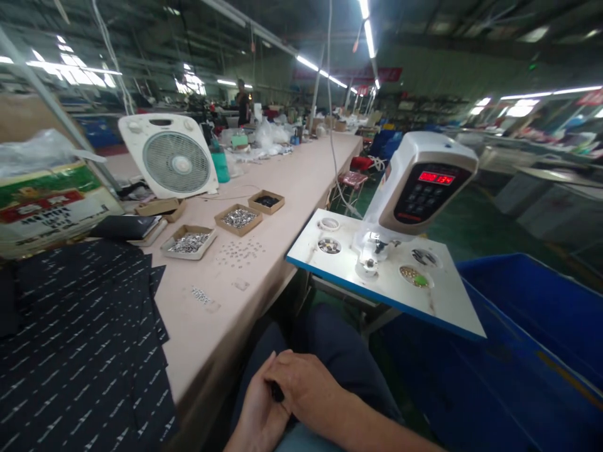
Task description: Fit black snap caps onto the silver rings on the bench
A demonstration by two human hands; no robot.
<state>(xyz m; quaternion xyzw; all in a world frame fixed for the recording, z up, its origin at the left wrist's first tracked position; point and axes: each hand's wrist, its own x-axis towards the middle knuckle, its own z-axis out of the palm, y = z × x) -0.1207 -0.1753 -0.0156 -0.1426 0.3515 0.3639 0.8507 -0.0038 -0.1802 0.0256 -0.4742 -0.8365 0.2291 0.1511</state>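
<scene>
My left hand point(259, 408) rests in my lap, palm turned inward, its fingers curled against the other hand. Over it lies my right hand point(306, 383), closed, with bent fingers. A small black thing point(277, 392) shows in the gap between the two hands; its kind is hidden. To the right stands a press machine point(417, 188) with a lit red display, on a white board point(325, 270) with round cups of small metal parts. On the table to the left are boxes of silver fasteners point(188, 243) point(239, 218) and a box of black pieces point(267, 201).
Dark printed fabric pieces point(85, 345) cover the table's near left. Loose small rings point(240, 253) and a cluster of silver bits point(201, 295) lie on the tabletop point(188, 339). A white fan point(172, 157) stands behind. A blue bin point(532, 370) is at right. A person point(243, 103) stands far back.
</scene>
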